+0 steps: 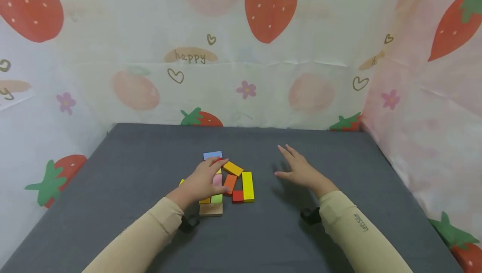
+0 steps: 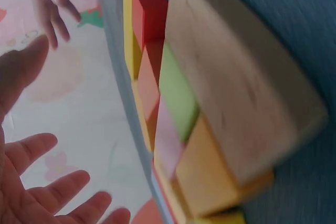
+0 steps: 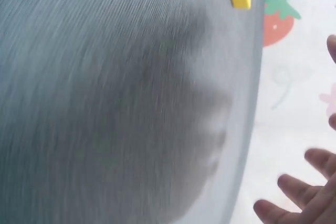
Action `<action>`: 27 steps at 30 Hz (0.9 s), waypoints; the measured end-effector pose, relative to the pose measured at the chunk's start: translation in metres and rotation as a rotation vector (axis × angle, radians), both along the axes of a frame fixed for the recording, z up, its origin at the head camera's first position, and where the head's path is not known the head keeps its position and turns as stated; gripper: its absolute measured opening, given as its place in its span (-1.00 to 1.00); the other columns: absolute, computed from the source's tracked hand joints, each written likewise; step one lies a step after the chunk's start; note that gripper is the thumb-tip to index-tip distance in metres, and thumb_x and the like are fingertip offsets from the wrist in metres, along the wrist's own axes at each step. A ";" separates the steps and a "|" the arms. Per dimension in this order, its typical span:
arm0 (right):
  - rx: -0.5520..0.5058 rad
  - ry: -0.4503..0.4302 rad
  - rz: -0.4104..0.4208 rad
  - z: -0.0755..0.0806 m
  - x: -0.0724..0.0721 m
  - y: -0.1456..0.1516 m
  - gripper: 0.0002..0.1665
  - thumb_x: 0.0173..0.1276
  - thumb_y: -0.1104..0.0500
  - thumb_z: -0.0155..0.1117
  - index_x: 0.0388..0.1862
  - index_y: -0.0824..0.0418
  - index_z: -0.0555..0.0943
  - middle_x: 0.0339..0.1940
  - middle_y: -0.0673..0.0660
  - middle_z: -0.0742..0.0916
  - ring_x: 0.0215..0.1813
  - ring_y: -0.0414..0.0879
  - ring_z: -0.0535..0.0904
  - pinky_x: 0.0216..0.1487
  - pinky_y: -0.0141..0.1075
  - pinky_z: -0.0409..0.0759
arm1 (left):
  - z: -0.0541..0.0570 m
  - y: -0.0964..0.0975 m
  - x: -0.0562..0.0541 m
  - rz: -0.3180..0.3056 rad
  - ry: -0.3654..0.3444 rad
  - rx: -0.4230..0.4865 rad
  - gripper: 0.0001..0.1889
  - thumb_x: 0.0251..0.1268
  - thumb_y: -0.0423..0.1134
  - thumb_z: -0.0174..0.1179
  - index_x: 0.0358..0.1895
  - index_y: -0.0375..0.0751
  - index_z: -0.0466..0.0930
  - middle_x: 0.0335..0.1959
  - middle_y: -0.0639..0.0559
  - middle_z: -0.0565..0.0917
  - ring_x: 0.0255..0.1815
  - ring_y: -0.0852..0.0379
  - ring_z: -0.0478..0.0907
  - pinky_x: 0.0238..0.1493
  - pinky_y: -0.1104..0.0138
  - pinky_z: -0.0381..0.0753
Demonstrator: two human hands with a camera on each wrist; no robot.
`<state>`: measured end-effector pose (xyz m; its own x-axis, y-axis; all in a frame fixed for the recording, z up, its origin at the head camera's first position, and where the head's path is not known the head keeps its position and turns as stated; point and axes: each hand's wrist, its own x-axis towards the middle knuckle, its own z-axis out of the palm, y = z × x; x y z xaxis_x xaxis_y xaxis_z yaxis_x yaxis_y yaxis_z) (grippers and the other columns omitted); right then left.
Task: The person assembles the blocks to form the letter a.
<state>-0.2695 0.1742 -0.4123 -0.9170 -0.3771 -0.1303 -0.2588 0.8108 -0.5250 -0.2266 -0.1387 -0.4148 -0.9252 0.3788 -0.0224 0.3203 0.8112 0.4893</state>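
Note:
Coloured wooden blocks lie grouped on the grey cloth, left of centre. My left hand is over the group with fingers spread and holds nothing; it hides part of the blocks in the head view. Around it are a blue block, an orange block, a red block, a long yellow block and a pink block. A plain wood block lies at the near end, beside a green block. To the right of the group, my right hand hovers over the cloth, fingers apart, holding nothing.
A grey cloth covers the table. Strawberry-printed sheets stand upright at the back and both sides. Each wrist carries a dark strap-on device, such as the right wrist device.

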 end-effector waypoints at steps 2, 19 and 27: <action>-0.031 -0.028 0.013 -0.004 -0.002 -0.008 0.02 0.38 -0.02 0.26 0.61 0.05 -0.11 0.62 0.26 -0.02 0.60 0.29 -0.12 0.46 0.30 0.00 | -0.004 0.006 -0.001 0.018 -0.013 0.027 -0.16 0.12 0.02 0.40 0.47 -0.08 0.23 0.42 -0.19 0.30 0.38 -0.18 0.31 0.32 -0.05 0.42; -0.180 -0.159 0.046 -0.031 -0.007 -0.057 -0.03 0.26 0.02 0.40 0.55 0.10 0.14 0.52 0.17 0.34 0.51 0.15 0.25 0.45 0.12 0.24 | -0.028 0.029 -0.003 0.099 -0.173 0.197 -0.51 0.04 -0.19 0.46 0.10 -0.14 0.61 -0.21 0.08 0.63 -0.21 0.14 0.50 -0.02 0.25 0.62; -0.102 -0.129 0.081 -0.046 -0.009 -0.060 -0.02 0.17 -0.05 0.47 0.51 0.14 0.24 0.50 0.19 0.36 0.54 0.20 0.13 0.49 0.16 0.11 | -0.033 0.029 -0.003 0.057 -0.131 0.149 -0.65 0.04 -0.20 0.46 -0.08 -0.15 0.65 -0.31 0.08 0.57 -0.28 0.12 0.44 -0.14 0.30 0.57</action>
<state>-0.2785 0.1138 -0.4578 -0.8611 -0.4665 -0.2023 -0.2461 0.7306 -0.6370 -0.2300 -0.1093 -0.4480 -0.9382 0.3337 -0.0916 0.2014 0.7419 0.6396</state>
